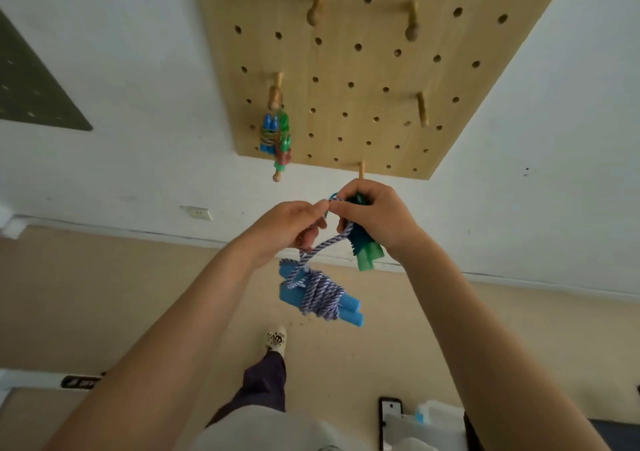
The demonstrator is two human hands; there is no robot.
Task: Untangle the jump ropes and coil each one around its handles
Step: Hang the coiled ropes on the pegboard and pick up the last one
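Hands raised in front of a wooden pegboard (363, 69) on a white wall. Left hand (291, 228) pinches a loop of the blue-and-white twisted rope (322, 246) between thumb and fingertips; remaining fingers curled. Right hand (374, 218) is wrapped around the green handles (367, 256), whose lower ends stick out below the palm — its fingertips also touch the rope loop near the left hand's pinch.

Rope runs down from the loop to a coiled bundle wound around the blue handles (349, 312); this bundle hangs free below and between the two hands, tilted, held up only by the rope.

Second coiled bundle (275, 135) — blue and green handles with rope wound round them — hangs from a wooden peg (277, 86) on the board's left side. Several other pegs stand bare.

Below: tan floor, person's dark trouser leg (266, 381) and patterned shoe (276, 341).
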